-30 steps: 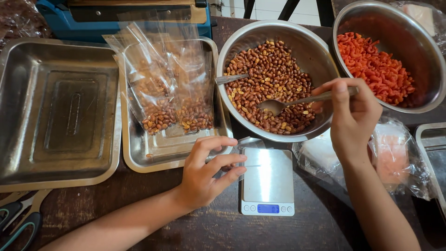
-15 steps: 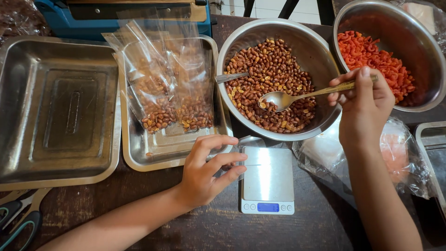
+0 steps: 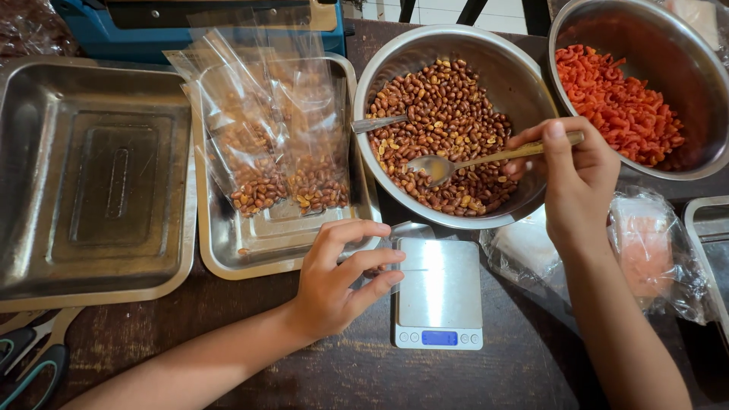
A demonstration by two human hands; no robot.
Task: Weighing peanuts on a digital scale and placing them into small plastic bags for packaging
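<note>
I am gripping a spoon (image 3: 486, 161) in my right hand (image 3: 573, 178), its bowl lying over the peanuts (image 3: 448, 129) in the steel bowl (image 3: 524, 83). My left hand (image 3: 342, 273) is pinching a small clear bag (image 3: 383, 254) open beside the scale (image 3: 440, 292), steadying it.

The spoon (image 3: 486, 159) in my right hand (image 3: 577, 182) is brass-coloured, long-handled, its bowl empty and tipped down over the peanuts (image 3: 444, 137); it lies nearly level above the steel bowl (image 3: 524, 76), handle pointing to that bowl's right rim; the peanuts are brown-skinned, some pale and split, heaped across the bowl's floor; a small clear bag (image 3: 391, 243) sits pinched under my left hand (image 3: 334, 285), just below the bowl's near rim, its mouth turned towards the bowl.
</note>
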